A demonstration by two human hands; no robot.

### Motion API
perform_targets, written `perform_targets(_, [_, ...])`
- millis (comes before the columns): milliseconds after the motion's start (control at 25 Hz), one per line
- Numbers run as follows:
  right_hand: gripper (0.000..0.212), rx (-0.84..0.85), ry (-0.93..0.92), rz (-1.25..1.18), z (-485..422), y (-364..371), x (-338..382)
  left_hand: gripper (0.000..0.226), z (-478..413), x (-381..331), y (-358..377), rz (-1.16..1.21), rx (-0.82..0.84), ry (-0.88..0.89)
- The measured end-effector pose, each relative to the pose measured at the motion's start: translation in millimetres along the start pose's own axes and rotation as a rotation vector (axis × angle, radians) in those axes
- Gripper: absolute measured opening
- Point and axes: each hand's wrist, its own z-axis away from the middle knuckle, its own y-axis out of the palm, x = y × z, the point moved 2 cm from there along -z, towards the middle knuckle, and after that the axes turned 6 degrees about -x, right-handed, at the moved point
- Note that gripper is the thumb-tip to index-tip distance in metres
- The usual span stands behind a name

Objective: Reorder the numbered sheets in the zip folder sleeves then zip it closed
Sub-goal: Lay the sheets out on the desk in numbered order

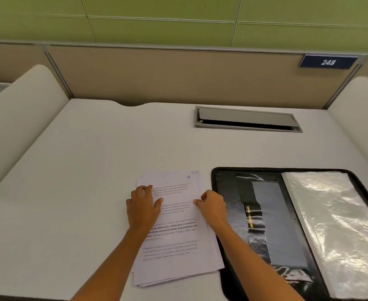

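A loose stack of printed white sheets [176,240] lies on the desk, its top sheet marked with a handwritten number at the upper right corner. My left hand [142,206] rests flat on the stack's left side, fingers apart. At the stack's right edge, my right hand [212,205] pinches the top sheet with curled fingers. To the right lies the black zip folder [233,203], spread open, with clear plastic sleeves [335,231] on its right half and a dark pocket with a gold-lettered strap on its left half.
The white desk [91,181] is walled by beige partitions behind and padded side dividers at left and right. A grey cable hatch [247,119] is set in the desk at the back right. A blue plate reading 248 [328,61] hangs on the partition.
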Motion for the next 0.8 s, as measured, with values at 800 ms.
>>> perform_targets(800, [0.014, -0.045, 0.044, -0.042, -14, -2, -2, 0.05, -7, -3, 8, 0.093, -0.033, 0.042])
